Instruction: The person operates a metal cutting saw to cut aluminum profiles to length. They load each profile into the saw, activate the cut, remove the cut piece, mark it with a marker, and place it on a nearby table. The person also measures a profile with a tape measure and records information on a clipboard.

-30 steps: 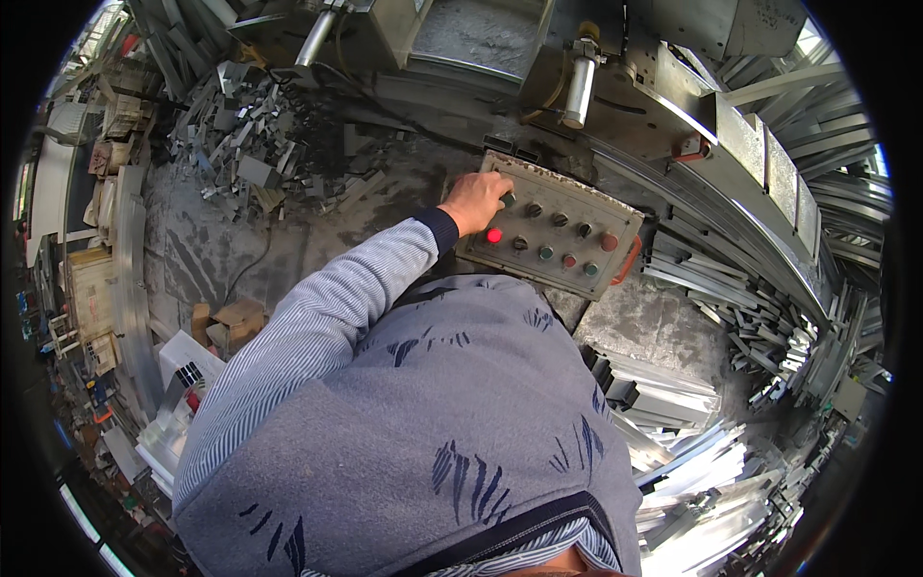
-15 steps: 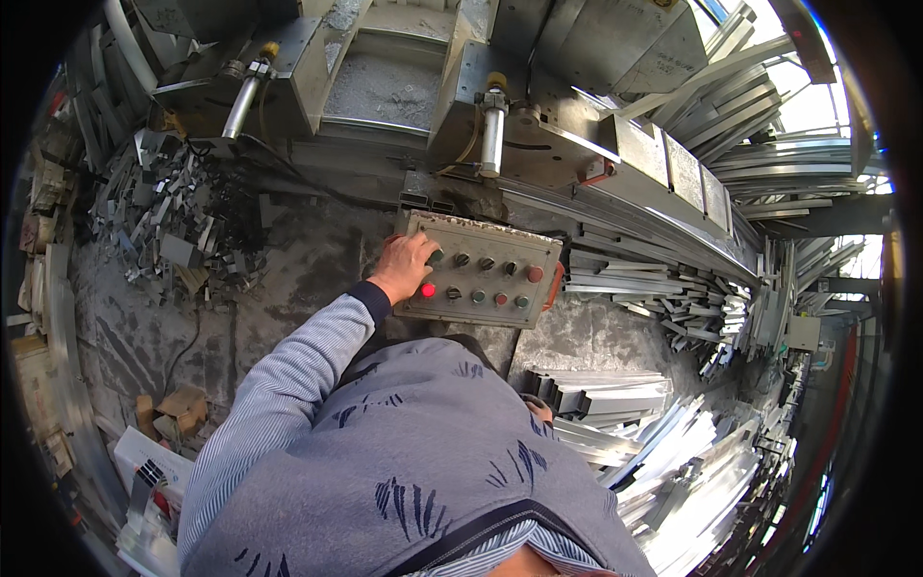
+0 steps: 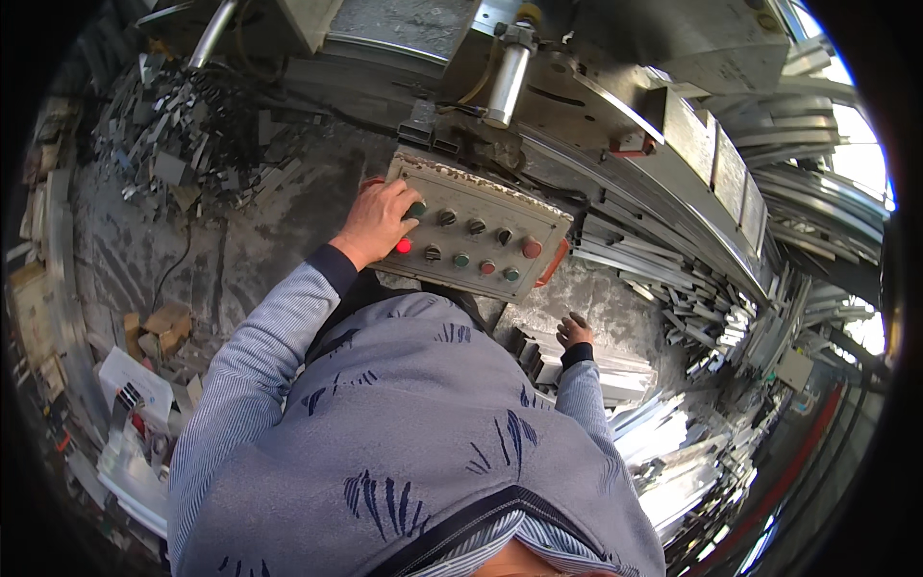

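A grey control box (image 3: pixel 486 221) with a chipped upper rim stands in front of me, its face set with knobs and coloured buttons. My left hand (image 3: pixel 378 223) is at its left end, fingers and thumb bent around a green button (image 3: pixel 416 209) in the upper row. Just below that hand glows a red lamp (image 3: pixel 404 246). Black selector knobs (image 3: pixel 448 218) and a larger red button (image 3: pixel 532 248) continue the upper row. My right hand (image 3: pixel 576 332) hangs free to the right, below the box, its fingers apart and loosely bent, holding nothing.
Beyond the box stands a metal machine with a silver cylinder (image 3: pixel 510 85). Metal offcuts (image 3: pixel 178 144) are heaped at the far left. Metal profiles (image 3: pixel 615 375) lie stacked by my right hand. A cardboard box (image 3: pixel 165 330) sits at the left.
My right hand has come out from beside my body and moved outward to the right. The left hand stays at the green button; the view has shifted and tilted.
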`<state>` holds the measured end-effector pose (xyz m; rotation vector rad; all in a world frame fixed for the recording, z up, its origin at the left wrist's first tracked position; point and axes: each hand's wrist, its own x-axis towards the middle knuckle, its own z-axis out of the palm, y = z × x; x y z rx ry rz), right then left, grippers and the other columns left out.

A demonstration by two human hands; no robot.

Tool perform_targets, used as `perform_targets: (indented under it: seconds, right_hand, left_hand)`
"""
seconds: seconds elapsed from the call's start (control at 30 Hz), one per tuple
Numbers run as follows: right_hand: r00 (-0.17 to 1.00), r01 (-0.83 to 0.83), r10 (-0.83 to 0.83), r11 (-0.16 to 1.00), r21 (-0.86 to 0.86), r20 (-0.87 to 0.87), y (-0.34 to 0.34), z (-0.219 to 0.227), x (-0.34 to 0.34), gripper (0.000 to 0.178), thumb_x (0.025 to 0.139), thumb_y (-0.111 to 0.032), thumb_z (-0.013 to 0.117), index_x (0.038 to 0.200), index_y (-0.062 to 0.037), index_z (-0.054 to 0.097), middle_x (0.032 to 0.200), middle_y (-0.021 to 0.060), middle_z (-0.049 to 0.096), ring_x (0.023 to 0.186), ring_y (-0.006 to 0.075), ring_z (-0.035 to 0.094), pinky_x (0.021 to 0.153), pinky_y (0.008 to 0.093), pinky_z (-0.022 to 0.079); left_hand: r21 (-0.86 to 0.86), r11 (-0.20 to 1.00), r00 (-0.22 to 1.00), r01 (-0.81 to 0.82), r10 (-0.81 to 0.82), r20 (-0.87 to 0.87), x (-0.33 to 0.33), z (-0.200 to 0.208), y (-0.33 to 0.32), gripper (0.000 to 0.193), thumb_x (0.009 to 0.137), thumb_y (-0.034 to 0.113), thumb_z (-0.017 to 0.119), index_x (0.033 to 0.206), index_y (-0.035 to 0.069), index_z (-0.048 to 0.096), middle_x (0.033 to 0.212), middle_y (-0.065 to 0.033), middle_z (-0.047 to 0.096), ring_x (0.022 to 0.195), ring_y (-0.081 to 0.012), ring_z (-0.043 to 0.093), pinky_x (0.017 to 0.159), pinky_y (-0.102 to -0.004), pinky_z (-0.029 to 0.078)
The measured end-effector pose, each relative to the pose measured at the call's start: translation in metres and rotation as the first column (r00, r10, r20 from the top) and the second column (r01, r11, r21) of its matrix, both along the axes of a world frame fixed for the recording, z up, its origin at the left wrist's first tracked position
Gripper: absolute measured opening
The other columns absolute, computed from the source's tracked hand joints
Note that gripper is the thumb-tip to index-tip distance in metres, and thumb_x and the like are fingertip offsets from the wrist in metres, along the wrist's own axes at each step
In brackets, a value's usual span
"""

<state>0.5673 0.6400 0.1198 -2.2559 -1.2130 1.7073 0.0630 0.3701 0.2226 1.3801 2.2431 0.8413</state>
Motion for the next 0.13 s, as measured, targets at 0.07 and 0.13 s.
perform_targets:
  seconds: [0.07,0.13]
  right_hand:
    - [0.993,-0.115,0.115,0.993,0.022,0.007,0.049,-0.002,-0.027,0.056,0.088,-0.011,0.067,0.141,-0.0023,0.050,0.105,0.0126,0.068,0.088,0.0224,0.068,0.073,0.0388,0.056]
    - [0.970,-0.240,0.239,0.970,0.025,0.045,0.095,-0.006,-0.049,0.062,0.088,-0.016,0.069,0.145,-0.0044,0.048,0.115,0.0137,0.066,0.092,0.0251,0.068,0.076,0.0396,0.057]
  left_hand:
    - [-0.057,0.998,0.999,-0.030,0.029,-0.020,0.003,0.005,0.006,0.033,0.081,0.019,0.078,0.108,0.009,0.064,0.102,-0.0108,0.061,0.096,-0.0327,0.063,0.085,-0.0429,0.051]
    - [-0.141,0.989,0.999,-0.034,0.034,-0.005,0.003,0.014,0.012,0.037,0.080,0.019,0.078,0.111,0.008,0.062,0.102,-0.0121,0.060,0.098,-0.0343,0.062,0.088,-0.0430,0.050]
